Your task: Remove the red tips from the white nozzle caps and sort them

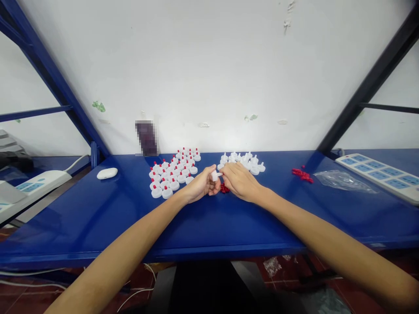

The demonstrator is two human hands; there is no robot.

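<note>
White plastic cap with a round, broad base [214, 175] and a slender nozzle [220, 174], raised between two bare hands above a glossy blue table [196, 226]. The left hand [205, 184] is nearly closed, with the base pinched between thumb and curled fingers. The cap's long axis lies roughly level, running from left to right across the view, so that the nozzle points out of the left hand and straight at the right. The right hand [240, 181], back uppermost and fingers bent inward, has its fingertips at the nozzle's end (whether they grip it, or hide some small piece, cannot be told from this angle). The right hand is thus the nearer to the tip, the left to the base.

Just on the near side of the cap, a small heap of red plastic pieces [224, 188] shows in the gap between the hands, partly covered by the right. Beyond the right hand stand white plastic caps with bare nozzles [254, 170]; to the left of the left hand, white plastic caps with red tips [174, 185] stand upright in loose rows. A second red cluster [303, 175] lies well apart, towards the right.
</note>
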